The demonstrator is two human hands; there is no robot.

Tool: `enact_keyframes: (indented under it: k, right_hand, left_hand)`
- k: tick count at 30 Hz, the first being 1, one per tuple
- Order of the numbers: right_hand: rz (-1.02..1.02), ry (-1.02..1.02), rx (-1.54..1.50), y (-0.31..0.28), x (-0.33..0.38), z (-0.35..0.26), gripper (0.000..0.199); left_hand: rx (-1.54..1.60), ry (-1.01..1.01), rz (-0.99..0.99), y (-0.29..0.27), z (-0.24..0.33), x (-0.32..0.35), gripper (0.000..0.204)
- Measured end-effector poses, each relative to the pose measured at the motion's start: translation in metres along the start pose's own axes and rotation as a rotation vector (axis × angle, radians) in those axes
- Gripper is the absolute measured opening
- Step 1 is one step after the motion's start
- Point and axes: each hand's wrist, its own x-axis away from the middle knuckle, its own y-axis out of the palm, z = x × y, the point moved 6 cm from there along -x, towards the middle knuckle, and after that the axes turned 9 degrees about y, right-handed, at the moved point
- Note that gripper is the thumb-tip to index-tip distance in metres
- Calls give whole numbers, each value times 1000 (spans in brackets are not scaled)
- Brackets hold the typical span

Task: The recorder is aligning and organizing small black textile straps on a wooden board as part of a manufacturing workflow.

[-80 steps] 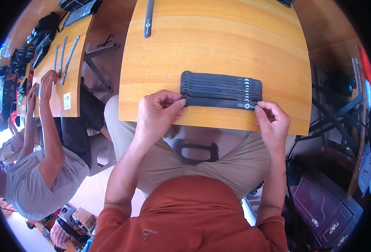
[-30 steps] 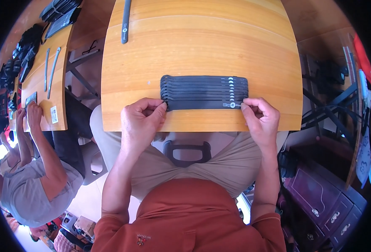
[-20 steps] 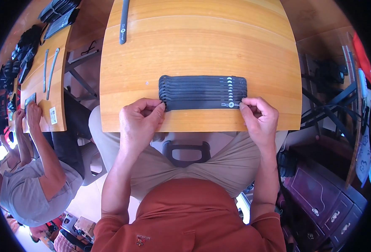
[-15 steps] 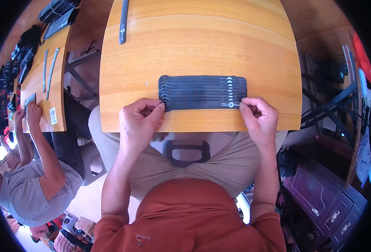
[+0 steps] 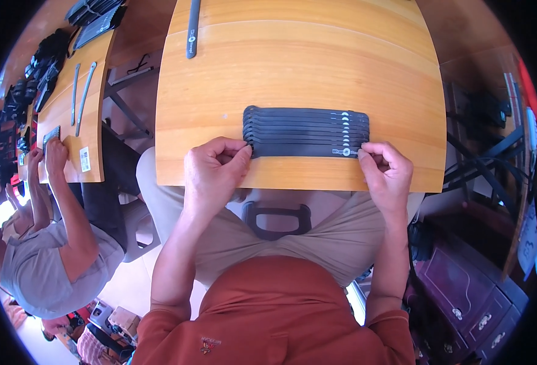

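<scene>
Barely anything is changing from half a second back: both hands are staying on the ends of the nearest strap, and the stack of dark straps (image 5: 305, 132) is sitting in the same spot on the wooden table (image 5: 305, 67). Against the oldest frame, the view is shifting so the table and straps are appearing further left and more level, while the hands keep pinching the same ends.

The straps are lying as a flat overlapping row of long dark grey bands, near the table's front edge, each one carrying a small pale round mark toward its right end. A single dark strap (image 5: 192, 29) with a pale printed patch is lying lengthwise at the far left corner of the table, well apart from the stack. On the neighbouring table (image 5: 74, 131) to the left, a small white rectangular sticker (image 5: 85, 159) is sitting near the front edge, and two thin grey straps (image 5: 80, 97) are lying side by side above it; more dark items are piling at its far end.

The left hand (image 5: 215, 171) is curling almost closed, thumb and forefinger pinching the left end of the nearest strap. The right hand (image 5: 387, 173) is likewise nearly closed, fingertips pinching the right end of that strap by its pale mark. A black handle-shaped piece (image 5: 277, 219) is resting on the person's lap below the table edge. Another person's hand (image 5: 54, 157) is touching the left table
</scene>
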Motion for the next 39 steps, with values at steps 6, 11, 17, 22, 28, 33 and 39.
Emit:
enact_keyframes:
  k: [6,11,17,22,28,33,39]
  right_hand:
    - [-4,-12,8,1,0,-2,6]
    - [-6,-5,12,1,0,-1,6]
    - [6,-10,22,1,0,-3,5]
    - [9,-22,35,1,0,-4,6]
    - [11,-9,25,1,0,-2,7]
    - [10,-68,40,2,0,-2,6]
    - [13,-72,43,2,0,-1,6]
  left_hand:
    - [0,15,-7,0,-1,0,13]
    - [-18,14,-1,-1,1,-1,13]
    - [-10,10,3,0,2,0,12]
    - [-12,41,29,0,4,0,13]
    - [-13,30,36,0,4,1,13]
    - [-53,32,42,0,4,0,14]
    - [-33,30,41,0,2,-1,14]
